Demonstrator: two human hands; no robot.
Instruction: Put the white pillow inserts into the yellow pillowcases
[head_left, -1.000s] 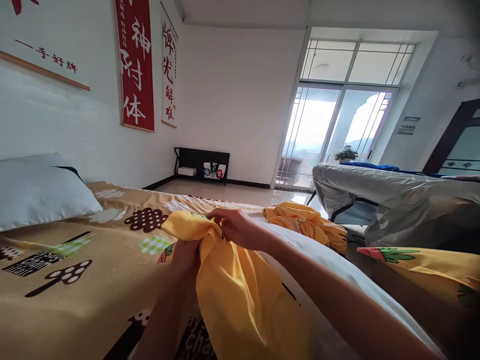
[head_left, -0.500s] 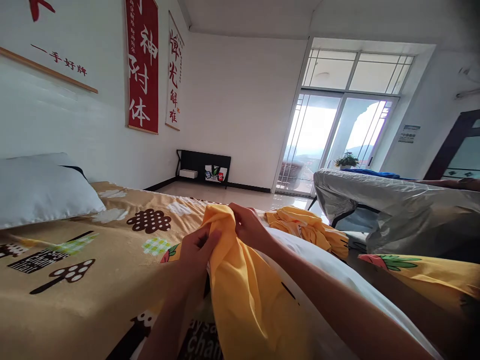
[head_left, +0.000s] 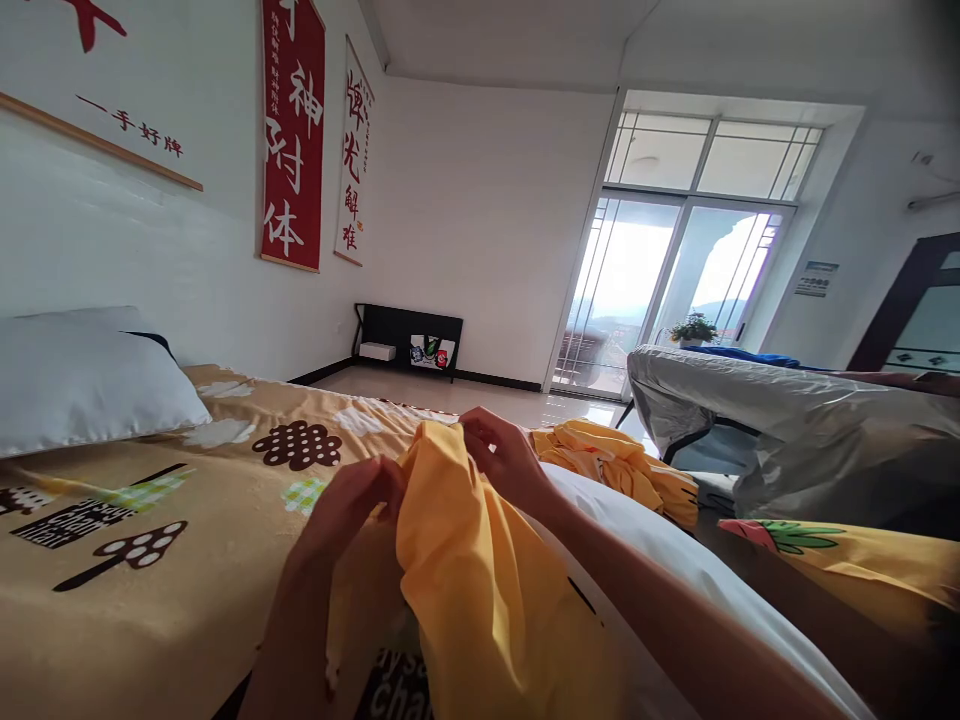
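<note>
A length of yellow cloth (head_left: pixel 457 540), which looks like a bedding cover, is raised in a fold in front of me. My left hand (head_left: pixel 360 500) is closed on the fold's left edge, its fingertips partly hidden by the cloth. On the other side my right hand (head_left: pixel 506 455) pinches the upper right edge between thumb and fingers. A smooth white quilt (head_left: pixel 645 530) lies beneath my right forearm, beside the yellow cloth. Beyond it is a crumpled yellow heap of fabric (head_left: pixel 619 460). All this rests on a tan patterned bed sheet (head_left: pixel 225 560).
A white pillow (head_left: pixel 97 385) lies at the far left of the bed. At right stands a plastic-covered table (head_left: pixel 750 390) with a potted plant (head_left: pixel 694 328) behind it. A low black shelf (head_left: pixel 420 325) is against the back wall, left of the sliding glass door (head_left: pixel 660 280).
My left hand has shifted left and slightly down along the cloth, its wrist now more bent. The fold has opened out a little at its left side. My right hand has barely moved.
</note>
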